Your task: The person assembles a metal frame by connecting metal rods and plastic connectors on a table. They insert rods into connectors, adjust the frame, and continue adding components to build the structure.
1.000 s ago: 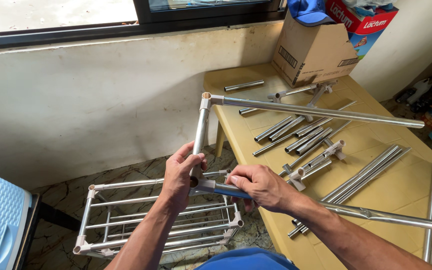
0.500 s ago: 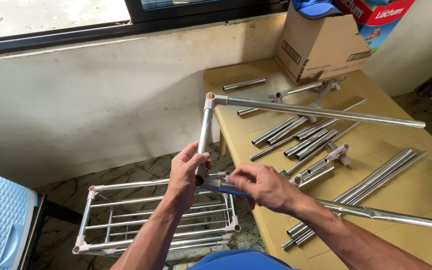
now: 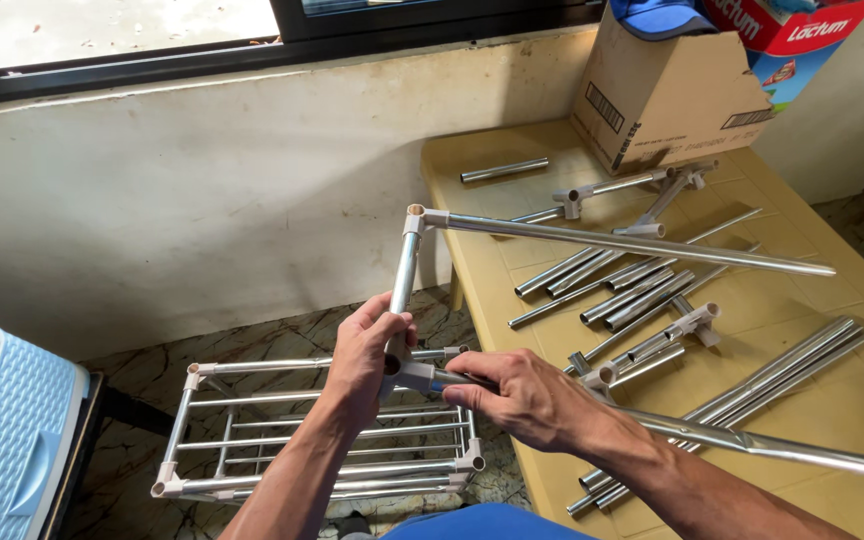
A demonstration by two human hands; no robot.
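Gripping a short vertical metal tube [image 3: 402, 285], the left hand [image 3: 364, 358] is closed around its lower end, thumb up, just above a white plastic corner connector [image 3: 410, 376]. Right hand [image 3: 524, 396] is closed too, fingers wrapped on a long horizontal tube [image 3: 752, 442] right where it enters that connector; this tube runs off to the right over the table edge. Top of the short tube sits in a second white connector [image 3: 413, 220], and another long tube [image 3: 632, 243] goes from there out over the yellow table [image 3: 832, 380], held in the air above the loose parts. All three tubes form an open U-shaped frame, held up in front of the person, partly over the floor and partly over the table.

Below the hands, on the marble-pattern floor [image 3: 282, 335], lies an assembled rack frame [image 3: 317, 430] of tubes and white corners, lying flat. On the table: loose short tubes [image 3: 632, 285] in a bunch, one single short tube [image 3: 504, 169] near the wall, a few sub-assemblies with white joints [image 3: 697, 322], several long tubes [image 3: 792, 365] at the right. Cardboard box [image 3: 672, 95] stands at the table's far end, blue cap [image 3: 662, 15] on top of it. Light blue plastic container [image 3: 2, 430] at far left. White wall [image 3: 202, 190] under a dark window frame [image 3: 282, 45].
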